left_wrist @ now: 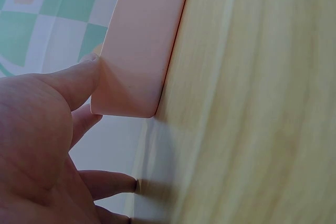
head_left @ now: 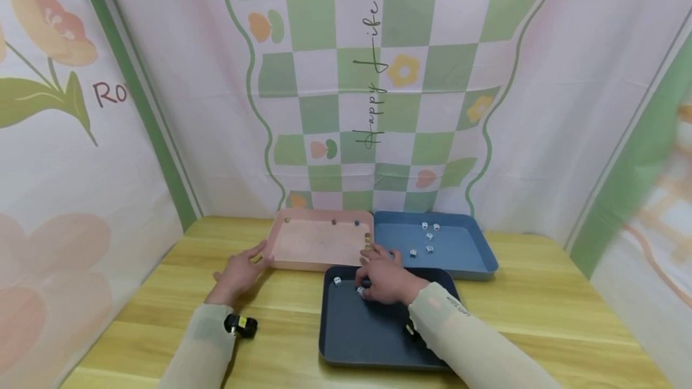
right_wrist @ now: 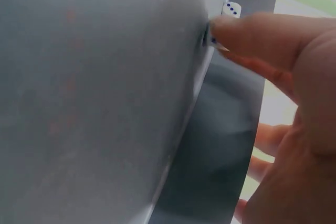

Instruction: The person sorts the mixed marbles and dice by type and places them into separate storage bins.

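My right hand (head_left: 390, 281) reaches into the dark tray (head_left: 367, 341) from the right. Its thumb and a finger pinch a white die (head_left: 360, 290) near the far wall. The right wrist view shows that die (right_wrist: 212, 40) mostly covered by the fingertips, with another white die (right_wrist: 231, 9) just beyond. In the head view the other die (head_left: 337, 281) lies in the tray's far left corner. My left hand (head_left: 240, 275) touches the near left corner of the pink tray (head_left: 313, 264), its fingers spread. The left wrist view shows the thumb (left_wrist: 79, 77) against the tray's rim.
A blue tray (head_left: 459, 257) at the back right holds several white dice (head_left: 429, 237). Several small coloured pieces, one dark blue piece (head_left: 357, 223) among them, lie in the pink tray. The trays stand on a wooden table (head_left: 276, 341) before a patterned curtain (head_left: 319, 71).
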`<state>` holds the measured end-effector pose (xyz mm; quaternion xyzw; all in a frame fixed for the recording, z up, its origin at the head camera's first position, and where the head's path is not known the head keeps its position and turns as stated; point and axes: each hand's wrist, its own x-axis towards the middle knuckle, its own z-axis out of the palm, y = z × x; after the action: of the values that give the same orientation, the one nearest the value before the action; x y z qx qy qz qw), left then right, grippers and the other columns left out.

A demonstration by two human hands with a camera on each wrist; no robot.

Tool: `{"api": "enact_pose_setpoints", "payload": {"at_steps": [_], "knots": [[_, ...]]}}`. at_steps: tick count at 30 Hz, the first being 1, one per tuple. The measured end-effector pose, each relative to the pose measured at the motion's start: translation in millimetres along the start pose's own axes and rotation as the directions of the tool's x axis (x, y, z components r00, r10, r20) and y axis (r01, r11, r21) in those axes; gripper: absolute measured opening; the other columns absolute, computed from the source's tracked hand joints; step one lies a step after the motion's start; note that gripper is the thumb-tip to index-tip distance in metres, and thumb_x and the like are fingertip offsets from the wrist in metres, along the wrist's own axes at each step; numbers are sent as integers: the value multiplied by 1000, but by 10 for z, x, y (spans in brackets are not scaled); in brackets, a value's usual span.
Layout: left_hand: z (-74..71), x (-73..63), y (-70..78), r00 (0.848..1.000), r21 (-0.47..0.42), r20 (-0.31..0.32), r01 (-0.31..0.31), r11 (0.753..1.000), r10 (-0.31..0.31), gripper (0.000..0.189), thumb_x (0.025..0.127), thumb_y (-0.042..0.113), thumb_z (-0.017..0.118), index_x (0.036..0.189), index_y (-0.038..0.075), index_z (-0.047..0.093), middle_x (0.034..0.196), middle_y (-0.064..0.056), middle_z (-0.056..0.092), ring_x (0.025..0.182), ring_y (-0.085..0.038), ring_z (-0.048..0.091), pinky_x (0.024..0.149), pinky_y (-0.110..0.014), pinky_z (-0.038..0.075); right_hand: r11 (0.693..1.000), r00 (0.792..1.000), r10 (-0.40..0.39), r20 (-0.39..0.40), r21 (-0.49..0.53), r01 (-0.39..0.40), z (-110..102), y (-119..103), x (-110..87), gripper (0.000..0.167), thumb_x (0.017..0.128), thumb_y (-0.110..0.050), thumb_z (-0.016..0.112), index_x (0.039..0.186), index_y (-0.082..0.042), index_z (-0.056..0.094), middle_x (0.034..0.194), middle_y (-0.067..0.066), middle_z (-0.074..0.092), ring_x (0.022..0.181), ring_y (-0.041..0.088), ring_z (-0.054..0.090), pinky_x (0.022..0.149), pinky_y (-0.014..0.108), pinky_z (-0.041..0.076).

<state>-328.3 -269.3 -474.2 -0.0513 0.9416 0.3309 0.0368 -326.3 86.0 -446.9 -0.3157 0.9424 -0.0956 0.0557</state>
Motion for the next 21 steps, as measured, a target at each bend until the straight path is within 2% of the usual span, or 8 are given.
{"api": "enact_pose_setpoints", "payload": {"at_steps": [7,10,12,15,18,21], "knots": [[-8,-10,0,1000,3,-6,1,1000,-1,63,100,58,48,155,30,35,155,-19,34,140,-59,7,91,-84,-13,996,998,9,-55,94,-4,-38,76,-21,13,88,-21,76,95,-32,74,155,15,38,147,41,14,104,72,17],[-6,-10,-18,1000,1,-9,-1,1000,1,63,100,58,48,155,30,36,155,-19,34,141,-59,7,91,-84,-13,987,995,40,-90,158,-26,-69,128,-10,13,89,-19,75,97,-30,74,154,16,38,146,42,14,103,73,16],[-2,-9,-28,1000,-2,-11,-3,1000,3,63,100,57,48,155,30,36,155,-18,34,141,-58,8,91,-84,-13,984,985,87,-147,170,-61,-97,176,-6,12,90,-20,74,100,-28,74,153,16,39,146,43,15,102,74,16],[3,0,-32,1000,-4,-12,-2,1000,2,63,100,58,47,155,30,36,155,-18,34,141,-58,7,91,-84,-14,969,946,205,-252,188,-160,-185,255,-24,14,94,-21,69,106,-23,74,152,18,39,145,44,15,100,75,15],[6,2,-26,1000,-10,-13,-3,1000,3,63,100,58,47,155,30,36,156,-18,33,141,-57,7,92,-84,-14,931,877,347,-332,236,-279,-300,345,-54,18,96,-21,65,112,-19,73,153,19,36,145,45,13,100,75,14],[9,-2,-23,1000,-16,-12,-2,1000,2,63,100,58,48,155,30,36,155,-19,34,141,-58,7,91,-84,-14,890,817,439,-372,302,-341,-407,452,-91,21,96,-18,62,116,-16,72,155,20,32,144,46,11,99,74,13]]}}
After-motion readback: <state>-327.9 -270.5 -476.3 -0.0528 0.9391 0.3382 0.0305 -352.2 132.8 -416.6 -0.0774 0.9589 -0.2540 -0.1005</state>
